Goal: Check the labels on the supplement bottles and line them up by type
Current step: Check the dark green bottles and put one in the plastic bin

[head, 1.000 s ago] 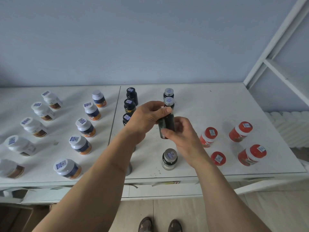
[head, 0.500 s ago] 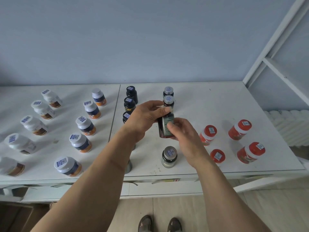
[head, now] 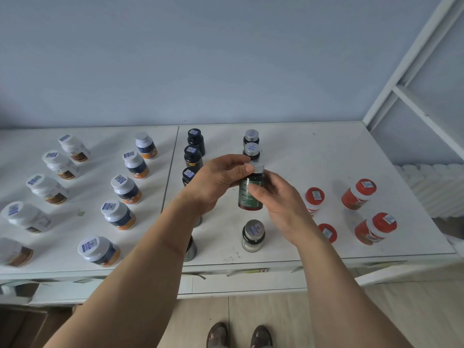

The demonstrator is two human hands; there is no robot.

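A dark bottle with a green label and a silver cap point(head: 247, 197) is held upright above the white table point(head: 313, 156). My left hand point(head: 216, 182) grips it at the cap and neck. My right hand point(head: 273, 199) wraps its body from the right. Two silver-capped dark bottles point(head: 251, 146) stand behind it and one point(head: 253, 236) stands in front. A column of black-capped bottles point(head: 193, 151) stands to the left, partly hidden by my left arm. Red bottles point(head: 359, 194) sit at the right. White-capped bottles form two columns at the left point(head: 125, 189) point(head: 47, 189).
The table's front edge point(head: 251, 262) runs below the bottles. A white metal frame point(head: 411, 96) rises at the right, with a white radiator point(head: 437, 187) beside the table. A blue wall backs the table. My feet point(head: 238, 335) show on the floor.
Both hands have turned the held bottle, so its green label now faces me. The bottle sits slightly lower and nearer than before.
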